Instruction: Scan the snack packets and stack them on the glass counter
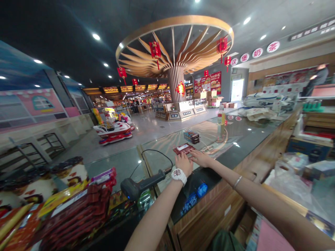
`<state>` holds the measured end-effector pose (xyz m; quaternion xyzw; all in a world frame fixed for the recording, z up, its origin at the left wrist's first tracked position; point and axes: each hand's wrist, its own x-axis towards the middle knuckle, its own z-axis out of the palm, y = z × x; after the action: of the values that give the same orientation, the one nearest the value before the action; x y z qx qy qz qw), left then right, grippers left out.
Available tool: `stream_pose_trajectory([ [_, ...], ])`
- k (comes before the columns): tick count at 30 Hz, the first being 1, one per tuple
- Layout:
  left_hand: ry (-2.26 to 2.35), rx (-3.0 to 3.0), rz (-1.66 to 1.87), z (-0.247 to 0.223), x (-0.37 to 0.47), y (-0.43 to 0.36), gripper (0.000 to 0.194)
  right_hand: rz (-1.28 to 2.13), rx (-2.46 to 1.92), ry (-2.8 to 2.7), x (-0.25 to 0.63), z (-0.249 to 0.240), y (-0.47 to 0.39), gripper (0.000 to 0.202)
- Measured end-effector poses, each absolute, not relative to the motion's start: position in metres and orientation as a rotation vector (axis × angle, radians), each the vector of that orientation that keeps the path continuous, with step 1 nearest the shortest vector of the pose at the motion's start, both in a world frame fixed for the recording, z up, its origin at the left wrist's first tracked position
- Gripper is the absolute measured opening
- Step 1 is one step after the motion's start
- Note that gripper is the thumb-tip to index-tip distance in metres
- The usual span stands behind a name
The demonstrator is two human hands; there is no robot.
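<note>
A brown-red flat packet (184, 149) with a white label lies on the glass counter. My left hand (184, 164), with a white watch at the wrist, touches its near edge, fingers apart. From the right, my right hand (201, 158) reaches onto the packet's near right corner, fingers stretched out; a silver bangle is on that forearm. Both thumbs are hard to make out. Just beyond the packet stands a small stack of boxes (191, 136). A black barcode scanner (142, 184) with a cable rests left of my left wrist.
Similar brown-red packets (75, 216) are piled at lower left, beside several decorated tubs (36, 183). Blue packages (193, 198) show below my hands. A bottle (221, 116) stands farther along the counter, before white bags (264, 101). A person (316, 78) is at far right.
</note>
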<state>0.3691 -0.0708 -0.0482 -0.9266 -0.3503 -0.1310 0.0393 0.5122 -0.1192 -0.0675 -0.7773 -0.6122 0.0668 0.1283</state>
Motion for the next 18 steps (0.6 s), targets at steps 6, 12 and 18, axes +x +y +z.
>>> stream_pose_trajectory([
  [6,-1.201,-2.832,-0.377,-0.051,0.387,-0.047,0.056,0.206,-2.314,-1.738,0.515,-0.063,-0.094,0.060],
  [12,-1.228,-2.870,-0.419,-0.052,0.399,-0.029,0.056,0.202,-2.340,-1.726,0.523,-0.062,-0.078,0.060],
  [18,-1.271,-2.912,-0.440,-0.051,0.404,-0.018,0.055,0.171,-2.346,-1.708,0.531,-0.067,-0.068,0.059],
])
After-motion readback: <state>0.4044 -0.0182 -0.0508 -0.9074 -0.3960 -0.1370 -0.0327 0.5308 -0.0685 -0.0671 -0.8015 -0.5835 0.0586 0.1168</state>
